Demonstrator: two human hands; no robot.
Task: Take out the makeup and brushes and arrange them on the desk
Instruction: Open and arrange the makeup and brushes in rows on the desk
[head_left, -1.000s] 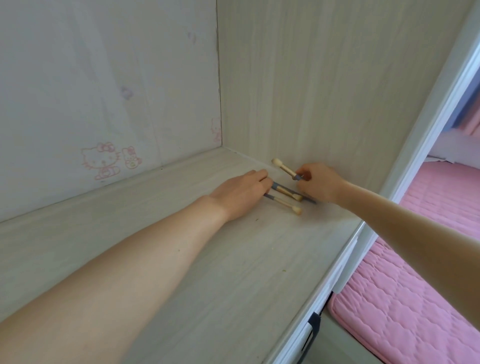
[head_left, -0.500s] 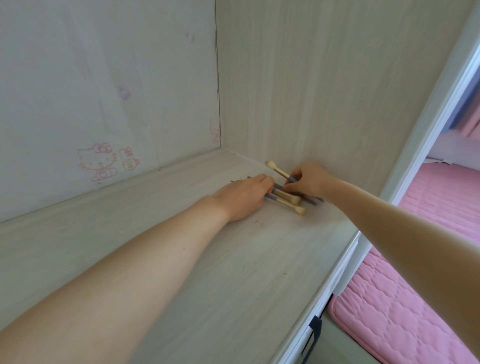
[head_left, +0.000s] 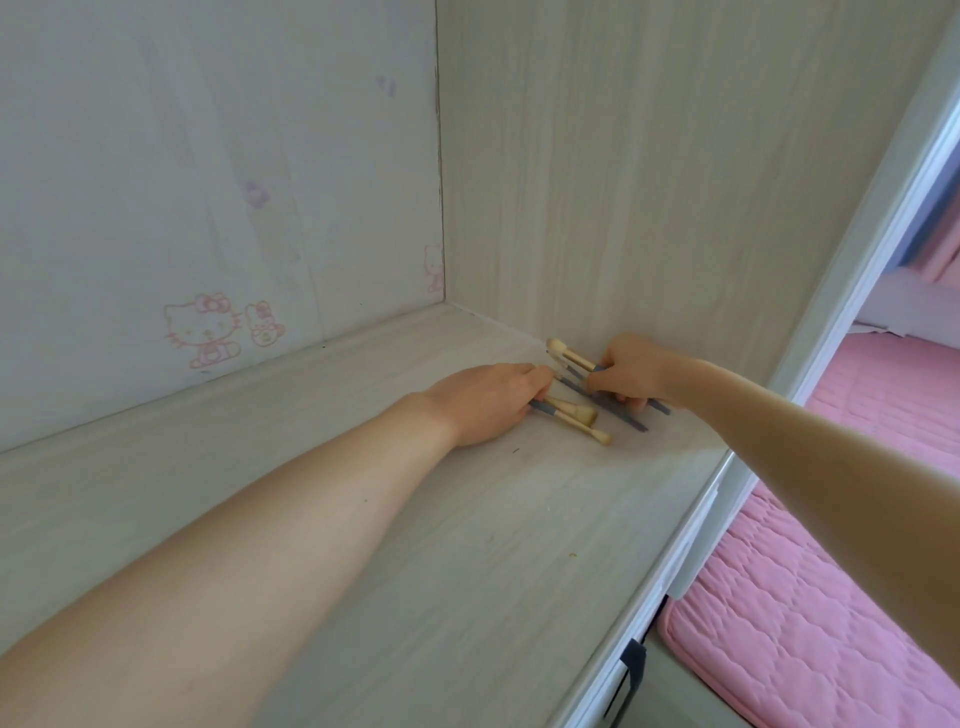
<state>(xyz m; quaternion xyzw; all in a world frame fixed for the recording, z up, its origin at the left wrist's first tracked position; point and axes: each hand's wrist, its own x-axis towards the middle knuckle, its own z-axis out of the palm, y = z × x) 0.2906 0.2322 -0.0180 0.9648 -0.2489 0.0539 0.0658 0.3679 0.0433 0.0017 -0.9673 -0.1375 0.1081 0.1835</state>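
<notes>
Several makeup brushes with grey handles and pale tips lie on the pale wood desk near its right wall. My right hand grips a bunch of them; one pale tip sticks out to the upper left and the grey handle ends stick out below the hand. My left hand lies palm down beside them, its fingers on the grey handles of two brushes whose pale heads point right. How the left fingers grip is hidden.
The desk is a recess with a white back wall bearing pink cartoon stickers and a wood side panel on the right. Past the desk's white front edge lies a pink quilted mattress.
My right hand has gathered more brushes into its grip. The two brushes under my left fingers have slid slightly, and the camera shifted a little.
</notes>
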